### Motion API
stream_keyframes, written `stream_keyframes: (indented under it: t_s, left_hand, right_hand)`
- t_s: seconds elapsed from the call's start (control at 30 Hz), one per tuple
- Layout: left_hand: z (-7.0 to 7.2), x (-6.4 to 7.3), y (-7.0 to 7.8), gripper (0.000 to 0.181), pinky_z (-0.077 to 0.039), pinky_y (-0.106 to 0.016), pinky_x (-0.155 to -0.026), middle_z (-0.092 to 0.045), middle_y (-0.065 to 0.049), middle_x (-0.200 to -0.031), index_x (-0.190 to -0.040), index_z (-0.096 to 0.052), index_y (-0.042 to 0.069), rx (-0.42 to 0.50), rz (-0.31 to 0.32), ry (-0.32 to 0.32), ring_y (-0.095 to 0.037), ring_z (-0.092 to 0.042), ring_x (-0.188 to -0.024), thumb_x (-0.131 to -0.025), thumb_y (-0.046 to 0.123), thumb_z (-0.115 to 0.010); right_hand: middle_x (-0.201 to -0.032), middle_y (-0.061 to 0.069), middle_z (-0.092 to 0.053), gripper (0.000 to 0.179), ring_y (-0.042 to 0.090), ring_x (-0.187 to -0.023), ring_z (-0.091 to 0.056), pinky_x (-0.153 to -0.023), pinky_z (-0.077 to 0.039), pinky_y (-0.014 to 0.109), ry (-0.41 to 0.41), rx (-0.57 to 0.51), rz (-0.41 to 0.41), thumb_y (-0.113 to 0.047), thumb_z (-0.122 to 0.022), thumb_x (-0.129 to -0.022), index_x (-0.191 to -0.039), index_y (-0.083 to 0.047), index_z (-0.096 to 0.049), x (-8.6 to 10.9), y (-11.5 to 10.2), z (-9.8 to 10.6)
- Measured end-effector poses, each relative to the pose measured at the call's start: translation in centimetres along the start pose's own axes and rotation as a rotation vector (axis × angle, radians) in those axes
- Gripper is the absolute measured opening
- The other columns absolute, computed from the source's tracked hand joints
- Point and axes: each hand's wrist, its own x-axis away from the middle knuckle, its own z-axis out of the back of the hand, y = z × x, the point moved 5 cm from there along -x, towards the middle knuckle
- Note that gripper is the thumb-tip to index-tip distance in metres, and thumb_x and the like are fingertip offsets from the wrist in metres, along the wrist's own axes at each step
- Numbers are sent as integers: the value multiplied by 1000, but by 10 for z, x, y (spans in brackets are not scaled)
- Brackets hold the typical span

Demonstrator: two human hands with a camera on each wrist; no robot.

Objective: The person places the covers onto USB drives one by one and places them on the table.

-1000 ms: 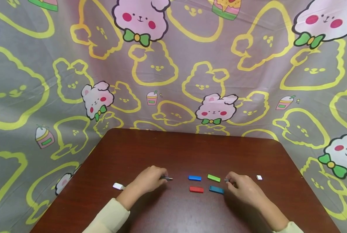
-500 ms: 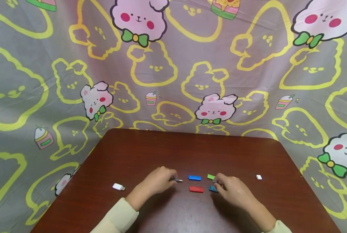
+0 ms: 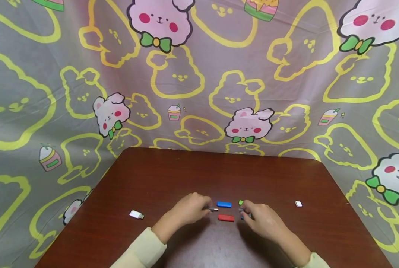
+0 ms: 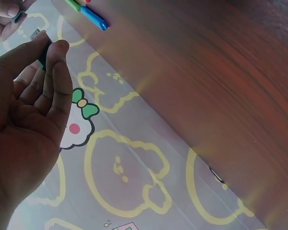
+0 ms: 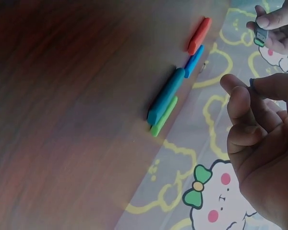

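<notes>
In the head view my left hand (image 3: pixel 192 208) pinches a dark USB flash drive (image 3: pixel 214 209), its metal plug sticking out to the right. The left wrist view shows the same flash drive (image 4: pixel 44 53) between thumb and fingertips. Facing it, my right hand (image 3: pixel 263 219) pinches a small dark cap (image 4: pixel 20 17), mostly covered by the fingers. Both hands are raised above the table, and a gap separates plug and cap. Between and under them lie a blue flash drive (image 3: pixel 224 204), a red one (image 3: pixel 226 218), a green one (image 5: pixel 164 116) and a teal one (image 5: pixel 166 96).
A white flash drive (image 3: pixel 136 214) with a bare plug lies at the left on the brown table (image 3: pixel 199 171). Far right lies a small white cap (image 3: pixel 298 204). A patterned cloth (image 3: pixel 192 74) hangs behind the table's back edge.
My left hand has moved right with the dark flash drive, and my right hand has moved left with the cap. The gap between them has narrowed; the right hand now partly covers the green and teal drives.
</notes>
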Motion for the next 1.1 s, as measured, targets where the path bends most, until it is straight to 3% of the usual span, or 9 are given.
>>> stream_keyframes:
  t_s: [0.13,0.37,0.67,1.1]
  left_hand:
    - [1,-2,4,7,-50,-22,-63,-71,13,-81,-91,-72,20,-3,-15,7,1,-60,-69,-89,22,-79]
    - [2,-6,12,8,-49,-22,-61,-69,13,-78,-89,-71,21,-21,-38,25,0,-58,-67,-88,24,-79]
    - [3,-10,19,10,-46,-20,-58,-67,13,-76,-89,-71,20,-10,-57,44,1,-54,-63,-88,24,-79]
    - [5,-13,26,9,-44,-17,-59,-66,15,-76,-92,-72,19,0,-60,26,2,-51,-63,-89,25,-78]
  right_hand:
    - [-78,-15,-69,13,0,-69,-62,-59,-49,26,42,21,49,-15,-75,-88,-94,-23,-66,0,-4,-2]
    - [-74,-18,-62,12,-3,-61,-48,-53,-41,22,62,-11,76,-17,-75,-89,-92,-24,-66,-5,-16,-5]
    - [-71,-20,-56,15,-3,-58,-42,-51,-35,20,96,-19,105,-15,-75,-88,-90,-26,-65,-7,-21,-6]
    - [-76,-21,-58,17,-4,-63,-51,-52,-40,19,118,-31,155,-13,-76,-86,-88,-26,-64,-6,-27,-8]
